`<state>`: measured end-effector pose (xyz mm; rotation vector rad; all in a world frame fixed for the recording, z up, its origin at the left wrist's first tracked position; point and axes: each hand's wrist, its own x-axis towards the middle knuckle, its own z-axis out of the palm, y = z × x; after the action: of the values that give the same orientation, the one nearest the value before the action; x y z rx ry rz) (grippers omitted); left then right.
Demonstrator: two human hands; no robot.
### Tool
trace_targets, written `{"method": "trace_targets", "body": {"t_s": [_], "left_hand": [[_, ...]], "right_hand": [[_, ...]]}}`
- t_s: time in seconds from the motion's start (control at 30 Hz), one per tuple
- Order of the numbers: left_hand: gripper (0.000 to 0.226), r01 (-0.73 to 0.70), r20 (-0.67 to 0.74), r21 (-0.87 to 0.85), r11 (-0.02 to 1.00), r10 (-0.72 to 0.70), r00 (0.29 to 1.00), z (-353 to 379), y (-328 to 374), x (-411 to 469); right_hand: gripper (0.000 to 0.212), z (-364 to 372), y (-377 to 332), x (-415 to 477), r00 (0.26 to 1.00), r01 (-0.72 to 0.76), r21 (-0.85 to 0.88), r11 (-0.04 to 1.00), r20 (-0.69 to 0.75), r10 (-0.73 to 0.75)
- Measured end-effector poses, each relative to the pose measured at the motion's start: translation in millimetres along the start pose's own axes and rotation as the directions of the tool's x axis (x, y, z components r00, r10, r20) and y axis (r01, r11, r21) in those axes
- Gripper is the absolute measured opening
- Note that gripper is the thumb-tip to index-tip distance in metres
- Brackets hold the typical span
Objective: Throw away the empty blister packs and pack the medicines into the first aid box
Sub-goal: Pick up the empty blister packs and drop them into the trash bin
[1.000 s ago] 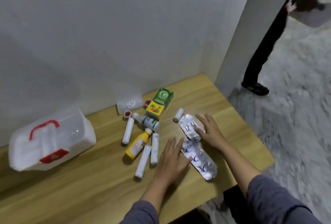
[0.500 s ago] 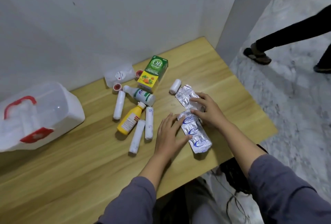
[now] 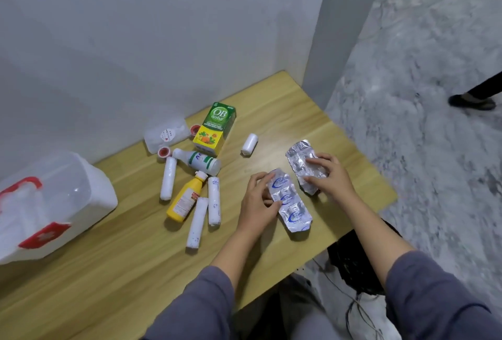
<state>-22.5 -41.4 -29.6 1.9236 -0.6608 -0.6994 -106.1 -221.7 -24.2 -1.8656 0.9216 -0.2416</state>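
Left hand (image 3: 256, 201): fingers pinching blue-printed silver foil blister pack (image 3: 290, 204), centre frame | right hand (image 3: 330, 180): fingers gripping crumpled plain silver blister pack (image 3: 301, 156) | blister packs: 2 | white rolls (image 3: 168, 182): 4

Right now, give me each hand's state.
Left hand: grip shut on blue-printed blister pack.
Right hand: grip shut on plain silver pack.
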Motion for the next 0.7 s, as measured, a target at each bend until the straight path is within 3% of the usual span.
{"method": "trace_targets", "body": {"t_s": [0.2, 0.43, 0.53, 0.7], "left_hand": [[0.060, -0.148, 0.145, -0.011, 0.989, 0.148, 0.978, 44, 57, 28], [0.064, -0.353, 0.411, -0.026, 0.935, 0.332, 0.849, 174, 118, 58], [0.064, -0.371, 0.515, -0.042, 0.928, 0.338, 0.787, 239, 125, 63], [0.060, -0.337, 0.671, 0.000, 0.942, 0.250, 0.699, 334, 93, 53]], "right_hand": [[0.047, -72, 21, -21, 0.957, -0.075, 0.094, 0.993, -0.274, 0.098], [0.043, -165, 96, -75, 0.774, -0.184, 0.185, 0.965, -0.578, 0.258], [0.042, -188, 143, -98, 0.688, -0.278, 0.215, 0.936, -0.636, 0.350], [0.041, -189, 226, -120, 0.603, -0.397, 0.346, 0.850, -0.600, 0.525]]}}
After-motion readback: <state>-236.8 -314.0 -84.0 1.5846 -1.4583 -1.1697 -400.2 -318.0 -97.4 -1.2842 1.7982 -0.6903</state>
